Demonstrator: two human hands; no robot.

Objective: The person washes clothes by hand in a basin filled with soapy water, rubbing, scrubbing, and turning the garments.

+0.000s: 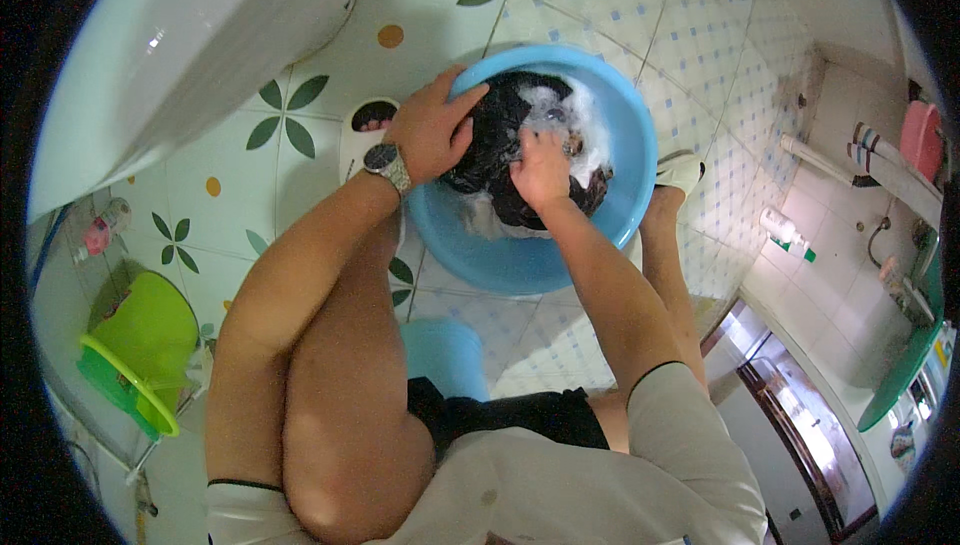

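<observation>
A round light-blue basin [647, 135] stands on the tiled floor between my feet. Wet black cloth [500, 125] lies bunched inside it in soapy water, with white foam [590, 130] thickest along the right side. My left hand [432, 127] grips the basin's upper-left rim, its thumb on the inner side; a metal-banded watch is on that wrist. Reaching into the basin, my right hand [543, 167] has its fingers curled into the black cloth, and suds and cloth partly hide the fingertips.
A light-blue stool or bucket [443, 355] sits below the basin, near my legs. Green plastic basins [150, 335] stand at the left. A white tub-like fixture [220, 35] fills the upper left. Along the right wall are a white bottle [780, 228] and a green-rimmed sink [905, 375].
</observation>
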